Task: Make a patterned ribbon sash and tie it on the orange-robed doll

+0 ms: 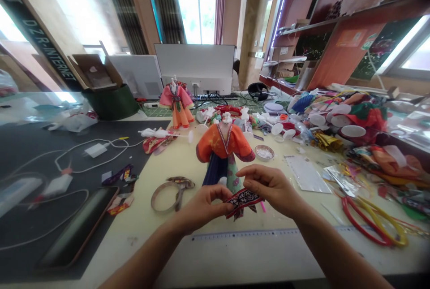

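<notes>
Between my two hands a short patterned ribbon (244, 199), dark with red edges and white motifs, is stretched out. My left hand (210, 206) pinches its left end between thumb and fingers. At the other end, my right hand (265, 186) grips it with thumb and fingertips. Just behind stands a headless doll (223, 143) in an orange wide-sleeved robe with a blue and green skirt; my hands partly hide its lower part. Left of my left hand lies a roll of tape (164, 197) beside a strip of patterned cloth (181, 183).
A second doll (176, 103) in pink and orange stands behind. Scissors (366, 222) with red and yellow handles lie at right, near a white sheet (307, 172). A ruler (242, 234) lies in front. A phone (80, 226) and cables are left; cloth scraps pile up at right.
</notes>
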Tool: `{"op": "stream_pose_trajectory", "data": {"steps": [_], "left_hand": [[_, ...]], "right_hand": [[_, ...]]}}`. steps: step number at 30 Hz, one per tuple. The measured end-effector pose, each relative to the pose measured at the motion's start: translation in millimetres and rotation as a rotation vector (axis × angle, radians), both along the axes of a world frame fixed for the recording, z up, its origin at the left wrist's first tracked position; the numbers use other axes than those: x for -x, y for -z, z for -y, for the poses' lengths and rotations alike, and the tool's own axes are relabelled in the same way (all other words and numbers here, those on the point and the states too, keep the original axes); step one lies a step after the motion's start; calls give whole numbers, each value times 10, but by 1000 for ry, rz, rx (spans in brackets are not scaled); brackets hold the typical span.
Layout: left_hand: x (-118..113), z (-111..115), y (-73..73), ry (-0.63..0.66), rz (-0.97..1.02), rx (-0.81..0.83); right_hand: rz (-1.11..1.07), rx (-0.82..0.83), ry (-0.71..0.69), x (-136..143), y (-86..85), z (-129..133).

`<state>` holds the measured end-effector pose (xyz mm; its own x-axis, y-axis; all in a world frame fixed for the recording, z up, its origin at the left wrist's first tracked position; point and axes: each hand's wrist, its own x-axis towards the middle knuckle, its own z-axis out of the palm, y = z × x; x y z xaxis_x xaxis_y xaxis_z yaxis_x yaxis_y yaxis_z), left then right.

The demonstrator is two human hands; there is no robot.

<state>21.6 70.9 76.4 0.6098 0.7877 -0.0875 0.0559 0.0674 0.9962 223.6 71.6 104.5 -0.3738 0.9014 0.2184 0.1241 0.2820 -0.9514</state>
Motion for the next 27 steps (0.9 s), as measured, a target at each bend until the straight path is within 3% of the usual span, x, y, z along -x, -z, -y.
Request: {"op": "stream_pose_trajectory", "data": {"steps": [3,6,12,15,19,22,24,27], "left_hand": [[39,24,-32,-74,-105,-50],[104,54,-83,-156,-285,-292],[242,101,-54,-297,-403,-1334],[333,189,-15,-229,-384,-1666],[456,354,41,-110,-385,-1697],[469,403,89,-99,-377,-1645],[426,382,105,-181,-348,-1500],[321,299,75,-290,-328,-1153]], "right_hand": [[70,-45,37,-53,54,8],[240,-133,41,-122,115,52],[560,-416,0,-120,254,268],[612,-602,96,-57,360,401],[588,-763,144,12,498,554],[507,-719,122,32,525,604],[387,-604,122,34,498,585],[187,-355,113,28,425,484]]}}
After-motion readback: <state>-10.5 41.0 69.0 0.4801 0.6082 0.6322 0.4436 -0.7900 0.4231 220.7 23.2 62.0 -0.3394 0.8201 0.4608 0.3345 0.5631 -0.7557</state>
